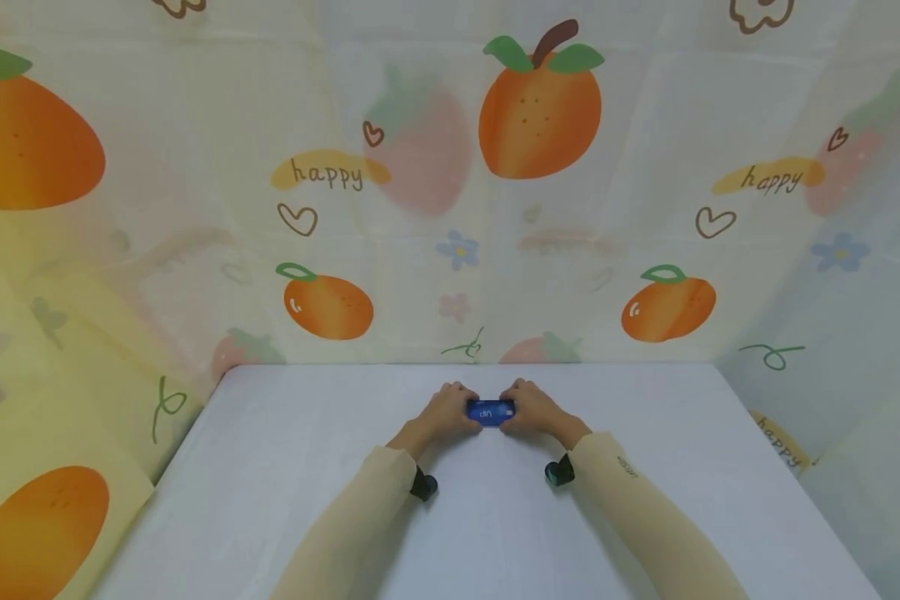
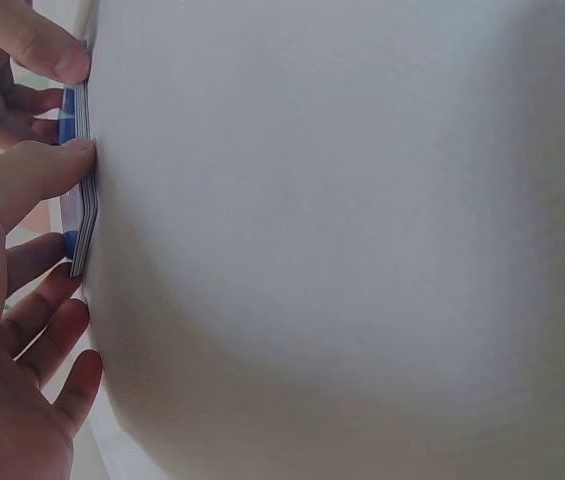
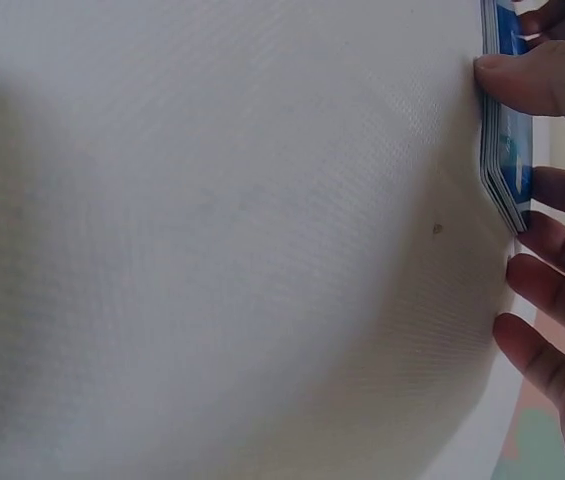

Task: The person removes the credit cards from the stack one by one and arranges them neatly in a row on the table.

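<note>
A small stack of blue cards (image 1: pixel 491 412) lies flat on the white table, its top card printed with "VIP" upside down in the head view. My left hand (image 1: pixel 450 410) grips its left end between thumb and fingers. At the right end, my right hand (image 1: pixel 534 410) pinches the stack the same way. In the left wrist view the layered card edges (image 2: pixel 86 225) show, with the left thumb (image 2: pixel 52 165) pressed on the near edge. The right wrist view shows the right thumb (image 3: pixel 532 80) on that same near edge, the fingers at the far side and end.
The white table (image 1: pixel 487 533) spreads around both arms. Behind it hangs a cloth (image 1: pixel 420 275) printed with oranges and strawberries, with more cloth along the left and right sides. Small dark cameras (image 1: pixel 423 483) sit at both sleeve cuffs.
</note>
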### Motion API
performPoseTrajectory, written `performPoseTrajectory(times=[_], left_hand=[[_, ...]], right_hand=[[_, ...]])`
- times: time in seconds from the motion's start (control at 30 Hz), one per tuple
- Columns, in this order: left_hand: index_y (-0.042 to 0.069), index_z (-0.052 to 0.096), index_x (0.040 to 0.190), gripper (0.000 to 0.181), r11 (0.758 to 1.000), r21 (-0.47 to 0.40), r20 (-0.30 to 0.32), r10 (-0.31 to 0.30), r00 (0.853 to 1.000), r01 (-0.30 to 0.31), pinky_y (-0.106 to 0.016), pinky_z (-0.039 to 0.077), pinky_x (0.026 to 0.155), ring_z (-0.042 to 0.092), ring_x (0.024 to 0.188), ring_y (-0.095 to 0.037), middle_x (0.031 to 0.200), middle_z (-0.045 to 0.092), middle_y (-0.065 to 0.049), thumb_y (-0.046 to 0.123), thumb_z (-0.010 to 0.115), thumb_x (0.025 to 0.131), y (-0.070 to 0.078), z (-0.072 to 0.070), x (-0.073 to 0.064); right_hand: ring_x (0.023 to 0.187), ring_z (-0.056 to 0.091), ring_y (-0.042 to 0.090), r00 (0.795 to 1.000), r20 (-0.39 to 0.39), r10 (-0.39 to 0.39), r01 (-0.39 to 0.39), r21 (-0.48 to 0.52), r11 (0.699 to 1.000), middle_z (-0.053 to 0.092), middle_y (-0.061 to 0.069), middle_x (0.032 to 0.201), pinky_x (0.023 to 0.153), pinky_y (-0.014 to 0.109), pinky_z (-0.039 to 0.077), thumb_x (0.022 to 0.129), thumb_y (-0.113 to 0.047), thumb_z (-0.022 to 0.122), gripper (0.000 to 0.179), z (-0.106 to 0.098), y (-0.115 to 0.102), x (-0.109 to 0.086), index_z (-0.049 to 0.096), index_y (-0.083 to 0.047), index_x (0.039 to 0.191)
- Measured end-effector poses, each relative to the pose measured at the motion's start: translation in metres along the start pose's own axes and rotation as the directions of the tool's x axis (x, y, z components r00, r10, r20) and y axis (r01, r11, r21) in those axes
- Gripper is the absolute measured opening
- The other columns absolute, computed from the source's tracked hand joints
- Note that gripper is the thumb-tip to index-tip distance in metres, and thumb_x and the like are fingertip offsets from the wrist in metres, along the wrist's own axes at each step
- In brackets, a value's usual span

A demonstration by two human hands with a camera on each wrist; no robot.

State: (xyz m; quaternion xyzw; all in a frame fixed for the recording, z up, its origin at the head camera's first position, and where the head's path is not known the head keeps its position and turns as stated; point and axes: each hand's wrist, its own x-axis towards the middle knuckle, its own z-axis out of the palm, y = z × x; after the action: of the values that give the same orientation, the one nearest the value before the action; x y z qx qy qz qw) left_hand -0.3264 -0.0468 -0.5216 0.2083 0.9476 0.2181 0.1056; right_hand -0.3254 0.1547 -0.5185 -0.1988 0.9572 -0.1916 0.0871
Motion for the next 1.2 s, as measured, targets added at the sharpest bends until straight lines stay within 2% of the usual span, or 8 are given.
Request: performPoseTrajectory(times=[0.27, 0.57, 0.8, 1.2], left_hand=[[0.006, 0.061, 0.128, 0.055, 1.0, 0.011, -0.02, 0.012, 1.0, -0.011, -0.04, 0.043, 0.096, 0.049, 0.107, -0.023, 0.123, 0.058, -0.011, 0.031, 0.077, 0.082, 0.002, -0.002, -0.003], [0.009, 0.059, 0.13, 0.059, 0.999, -0.037, -0.005, -0.023, 1.0, 0.022, -0.04, 0.044, 0.1, 0.049, 0.111, -0.022, 0.125, 0.057, -0.01, 0.034, 0.079, 0.08, 0.001, 0.0, 0.0], [0.008, 0.06, 0.129, 0.059, 0.999, -0.051, -0.02, -0.004, 1.0, 0.003, -0.041, 0.044, 0.1, 0.049, 0.111, -0.023, 0.125, 0.058, -0.011, 0.034, 0.079, 0.079, -0.001, 0.002, -0.001], [0.01, 0.061, 0.129, 0.059, 0.997, -0.071, -0.049, 0.039, 0.998, -0.043, -0.042, 0.044, 0.1, 0.049, 0.112, -0.024, 0.126, 0.059, -0.012, 0.036, 0.078, 0.079, -0.007, 0.003, -0.012]], right_hand=[[0.106, 0.053, 0.025, 1.0, 0.014, 0.019, -0.019, -0.002, 1.0, 0.056, 0.013, 0.115, 0.097, 0.044, 0.047, 0.076, -0.028, 0.082, 0.053, 0.0, 0.0, 0.002, 0.065, -0.004, 0.121], [0.108, 0.052, 0.025, 0.999, 0.017, 0.042, -0.042, 0.016, 0.999, 0.056, 0.011, 0.116, 0.099, 0.044, 0.046, 0.077, -0.028, 0.082, 0.056, -0.005, -0.003, -0.002, 0.063, -0.004, 0.124], [0.109, 0.052, 0.026, 0.999, 0.016, 0.052, -0.052, 0.038, 0.998, 0.056, 0.012, 0.117, 0.1, 0.044, 0.046, 0.077, -0.028, 0.082, 0.057, -0.006, -0.005, -0.006, 0.063, -0.004, 0.125], [0.108, 0.052, 0.026, 1.0, -0.021, 0.003, -0.002, 0.051, 0.999, 0.056, 0.012, 0.117, 0.098, 0.044, 0.045, 0.077, -0.027, 0.081, 0.058, -0.008, -0.013, -0.022, 0.062, -0.004, 0.126]])
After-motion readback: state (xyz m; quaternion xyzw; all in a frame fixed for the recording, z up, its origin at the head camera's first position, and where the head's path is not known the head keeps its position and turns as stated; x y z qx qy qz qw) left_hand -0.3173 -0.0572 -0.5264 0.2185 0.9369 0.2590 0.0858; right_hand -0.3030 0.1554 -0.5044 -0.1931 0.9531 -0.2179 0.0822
